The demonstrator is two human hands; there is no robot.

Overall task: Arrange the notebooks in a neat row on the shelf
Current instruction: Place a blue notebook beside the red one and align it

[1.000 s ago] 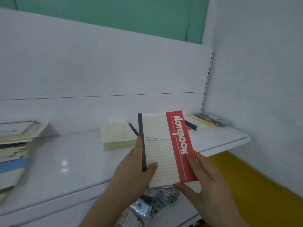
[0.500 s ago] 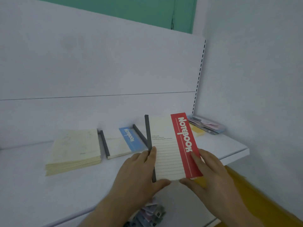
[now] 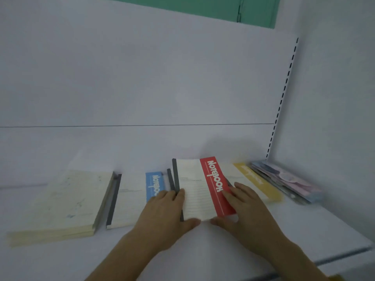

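The red notebook (image 3: 205, 189) lies flat on the white shelf (image 3: 263, 230), w/ its far end close to the back wall. Both hands are on it. The left hand (image 3: 164, 216) holds the dark spine side: its fingers (image 3: 178, 194) curl over that edge and the thumb pinches the near corner. The right hand (image 3: 245, 211) lies flatter, fingers a bit spread on the red strip, thumb at the near edge. So the book is held from both sides, not let go yet.

Just left of it is the blue notebook (image 3: 138, 197), flat too, its dark spine on its left. The red one looks like it touches or sits a bit over the blue one's right edge; can't tell which, the left hand hides it. Further left is a pale stack (image 3: 65, 201), just beside the blue one. Right of the red book is the yellow notebook (image 3: 251, 181), partly under it. At the far right corner is a messy pile of colourful packets (image 3: 288, 181).

My guess on progress: approx. halfway or more. A row is there, L to R. Left to do: slide the red one straight, no overlap, and line up the near edges, esp. the yellow one, which lies slanted.
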